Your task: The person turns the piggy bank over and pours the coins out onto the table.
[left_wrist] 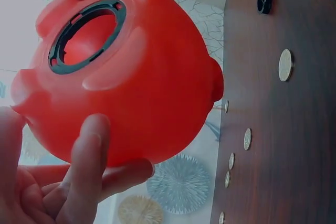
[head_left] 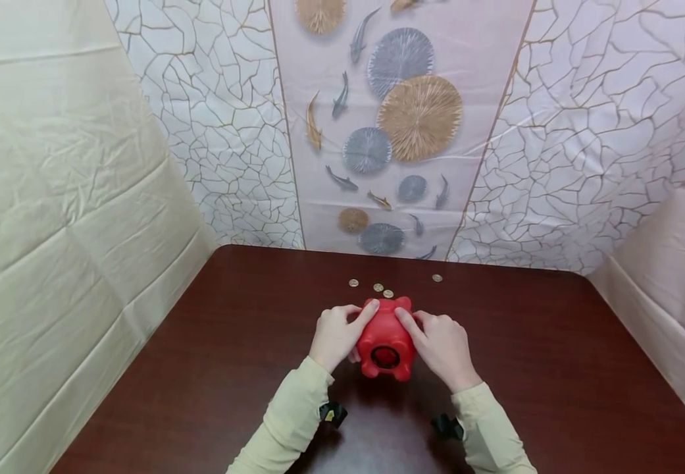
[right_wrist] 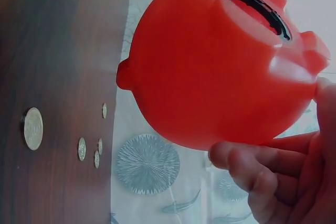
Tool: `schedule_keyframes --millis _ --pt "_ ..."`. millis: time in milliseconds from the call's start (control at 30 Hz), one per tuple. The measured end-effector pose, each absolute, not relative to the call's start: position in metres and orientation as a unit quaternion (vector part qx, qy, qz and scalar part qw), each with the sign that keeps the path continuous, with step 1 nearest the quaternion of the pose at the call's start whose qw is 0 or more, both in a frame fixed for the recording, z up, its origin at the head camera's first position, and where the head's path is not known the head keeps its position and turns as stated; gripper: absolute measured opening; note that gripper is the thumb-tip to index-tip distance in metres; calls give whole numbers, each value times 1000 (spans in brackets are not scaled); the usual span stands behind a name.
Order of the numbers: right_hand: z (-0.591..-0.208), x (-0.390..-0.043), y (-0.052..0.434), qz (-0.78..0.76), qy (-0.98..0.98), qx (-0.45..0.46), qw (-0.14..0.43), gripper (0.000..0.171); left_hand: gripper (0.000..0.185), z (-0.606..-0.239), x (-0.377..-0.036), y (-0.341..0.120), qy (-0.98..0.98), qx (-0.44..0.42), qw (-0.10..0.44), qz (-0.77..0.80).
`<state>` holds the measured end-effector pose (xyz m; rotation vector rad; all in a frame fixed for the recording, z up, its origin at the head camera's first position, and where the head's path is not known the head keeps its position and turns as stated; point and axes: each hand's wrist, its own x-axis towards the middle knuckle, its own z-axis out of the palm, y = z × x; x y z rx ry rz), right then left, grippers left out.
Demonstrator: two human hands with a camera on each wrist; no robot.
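A red piggy bank (head_left: 385,324) is held up off the table between both hands, its underside with a round, black-rimmed hole (left_wrist: 88,36) turned toward the head camera. That hole is uncovered, and only red plastic shows through it. My left hand (head_left: 336,334) grips one side of the bank, its thumb on top near the feet. On the opposite side my right hand (head_left: 444,345) grips it likewise. Below the bank, the left wrist view shows a round black plug (left_wrist: 264,0) and a coin (left_wrist: 285,65) on the table.
Several more coins lie on the dark brown table (head_left: 247,329) beyond the bank, including a single coin (head_left: 437,278) farther right. Cream cloth (head_left: 81,197) hangs at the left, and a patterned cloth (head_left: 235,131) stands behind the far table edge.
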<state>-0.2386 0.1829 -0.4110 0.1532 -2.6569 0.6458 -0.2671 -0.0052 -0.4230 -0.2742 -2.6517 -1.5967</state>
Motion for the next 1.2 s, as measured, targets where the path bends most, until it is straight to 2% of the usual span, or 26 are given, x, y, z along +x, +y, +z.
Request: schedule_keyframes --millis 200,333,467,567,767,867,1067,1200 --pt "-409 -239 187 219 -957 58 183 51 61 -424 -266 -4 -847 -111 19 -519" --pt "-414 -240 188 250 -950 74 172 66 64 -427 -267 -7 -836 -146 56 -525" --pt "-421 -242 189 325 -928 107 148 86 75 -430 -269 -11 -805 -198 90 -553" --pt "-424 -243 188 367 -909 127 149 97 86 -429 -269 -14 -780 -227 87 -576" --pt "-429 -243 186 394 -885 154 196 106 94 -430 -269 -16 -759 -253 73 -596" --pt "-432 -243 184 387 -874 178 234 112 99 -432 -269 -17 -748 -272 87 -599" --pt "-436 -248 181 345 -839 251 338 120 103 -431 -273 -20 -720 -363 189 -561" --pt "-435 -253 181 332 -814 287 381 111 97 -430 -276 -20 -705 -400 247 -531"
